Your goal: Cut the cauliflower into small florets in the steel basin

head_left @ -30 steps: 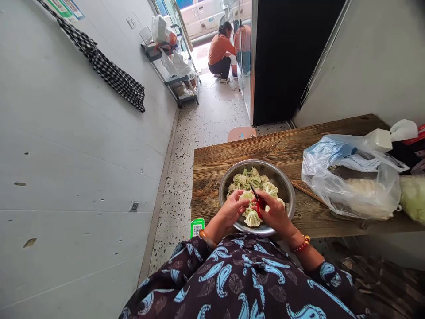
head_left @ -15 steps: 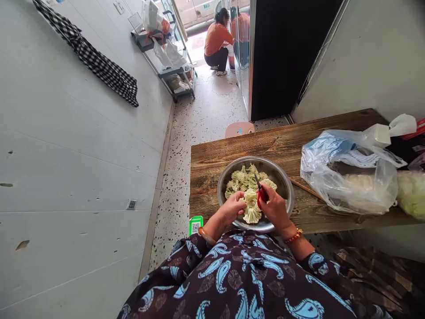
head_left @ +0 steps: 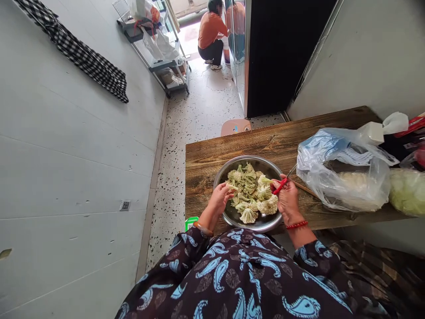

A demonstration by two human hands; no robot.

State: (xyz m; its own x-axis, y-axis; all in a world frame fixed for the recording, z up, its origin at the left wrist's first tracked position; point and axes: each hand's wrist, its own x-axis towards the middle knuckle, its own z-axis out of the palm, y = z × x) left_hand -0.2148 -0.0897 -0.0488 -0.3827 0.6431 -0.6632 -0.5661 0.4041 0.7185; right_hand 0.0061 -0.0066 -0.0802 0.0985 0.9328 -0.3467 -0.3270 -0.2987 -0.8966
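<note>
A round metal bowl [head_left: 229, 221] on the wooden table holds several cauliflower florets [head_left: 247, 181], some greenish and some paler. At the bowl's left side, my left hand [head_left: 219, 199] pinches a small pale cauliflower piece [head_left: 231, 187] in its fingertips. Over the right rim, my right hand [head_left: 288, 201] is closed around red-handled scissors [head_left: 279, 186], whose metal blade points up and right, away from the bowl. A pale floret [head_left: 265, 180] lies by the right fingertips; whether they touch it I cannot tell.
To the right on the wooden table [head_left: 202, 170] lie a clear plastic bag [head_left: 315, 177] with things inside and a pale green cabbage-like vegetable [head_left: 408, 192]. Beyond the table are a pink stool [head_left: 235, 127], a shelf cart [head_left: 162, 65] and a crouching person [head_left: 212, 31].
My hands have moved apart, left hand to the left and right hand to the right. The scissors have turned so their blade points up and right. The view has shifted slightly.
</note>
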